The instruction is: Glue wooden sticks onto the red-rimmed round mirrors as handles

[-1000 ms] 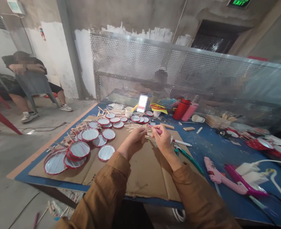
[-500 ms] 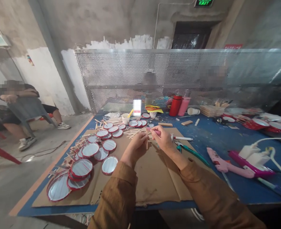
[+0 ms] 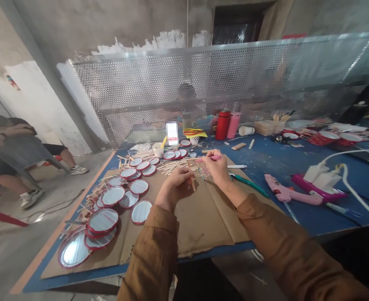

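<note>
"Biggest first?"

"Blue tabletop, then brown cardboard laid across the near part. On the cardboard's left side, a cluster of red-rimmed round pieces, some overlapping. Off to the right, a pink glue gun, just beside a purple power strip."

"And the hands?"

"Left hand: fingers pinching a thin wooden stick, tilted, above the cardboard. Right hand: closed around a pink pen-like tool, pointing leftward. Beyond the left hand, loose sticks, fanned out."

"Down to the smallest change?"

"Tool tip, slightly away from the stick's upper end; half a second ago, seemingly right at it."

"Meaning what for the work?"

"Likely a brief break in contact, with both grips kept. Impossible to tell whether marked or not."
</note>
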